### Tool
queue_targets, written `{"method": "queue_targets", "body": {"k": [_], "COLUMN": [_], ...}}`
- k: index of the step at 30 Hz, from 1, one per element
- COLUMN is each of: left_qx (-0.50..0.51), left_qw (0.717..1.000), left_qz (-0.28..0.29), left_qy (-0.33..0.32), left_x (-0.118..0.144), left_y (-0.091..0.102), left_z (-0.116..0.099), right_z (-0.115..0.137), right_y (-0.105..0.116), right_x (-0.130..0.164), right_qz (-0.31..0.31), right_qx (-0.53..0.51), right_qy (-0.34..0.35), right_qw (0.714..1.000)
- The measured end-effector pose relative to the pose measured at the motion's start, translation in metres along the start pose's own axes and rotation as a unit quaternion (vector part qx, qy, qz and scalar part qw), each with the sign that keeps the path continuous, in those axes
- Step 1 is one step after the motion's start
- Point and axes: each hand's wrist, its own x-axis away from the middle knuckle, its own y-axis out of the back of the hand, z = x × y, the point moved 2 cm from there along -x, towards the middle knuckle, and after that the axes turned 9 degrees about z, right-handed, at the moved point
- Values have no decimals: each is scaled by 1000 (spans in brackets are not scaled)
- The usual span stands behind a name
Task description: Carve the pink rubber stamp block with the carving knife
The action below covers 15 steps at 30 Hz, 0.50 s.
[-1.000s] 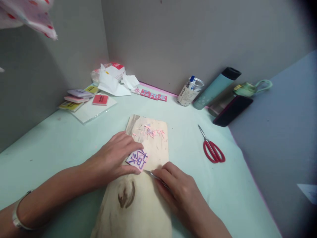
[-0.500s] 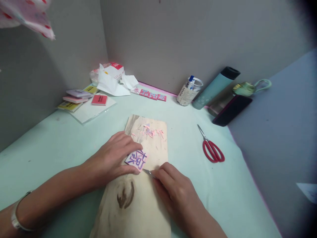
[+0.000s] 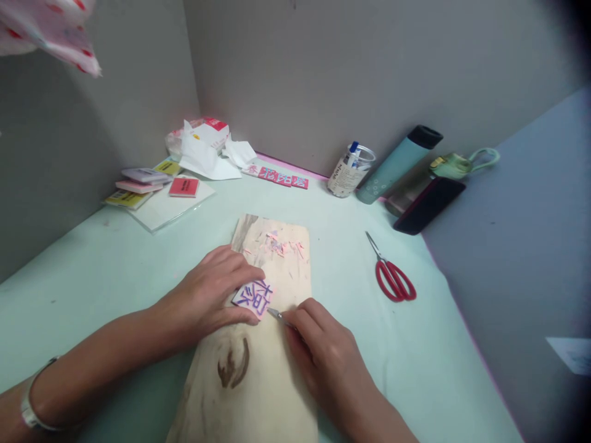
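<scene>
Between the thumb and fingers of my left hand [image 3: 226, 286] is a small, pale pink rubber stamp block [image 3: 253, 300] with purple characters drawn on its top. The hand presses it against a wooden board [image 3: 281, 394]. A craft knife [image 3: 276, 314] is pinched in my right hand [image 3: 323, 351], its blade pointing left. The blade tip lies at or just beside the block's right edge; whether it touches, I cannot tell. Pink and purple shavings [image 3: 277, 245] are scattered on the board's far end.
Red-handled scissors [image 3: 394, 280] lie right of the board. Behind stand a can of pens [image 3: 351, 175], a teal bottle [image 3: 401, 163] and a dark phone [image 3: 429, 206]. Carved pink tiles [image 3: 284, 177] line the back edge. Wrapped blocks [image 3: 183, 187] and tissues [image 3: 198, 157] sit back left.
The knife tip has shifted slightly up and away from the block's lower right corner, with my right hand. My left hand still holds the block in place.
</scene>
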Motion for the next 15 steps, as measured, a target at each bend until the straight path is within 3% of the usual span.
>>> {"method": "queue_targets", "body": {"k": [8,15], "left_qx": [6,0], "left_qw": [1000,1000], "left_qz": [-1,11], "left_qy": [-5,-3], "left_x": [0,-1], "left_y": [-1,-1], "left_z": [0,0], "right_z": [-1,0], "right_y": [7,3], "right_x": [0,-1], "right_qz": [33,6], "right_qx": [-43,-19], "right_qy": [3,1], "right_qw": [999,1000]}}
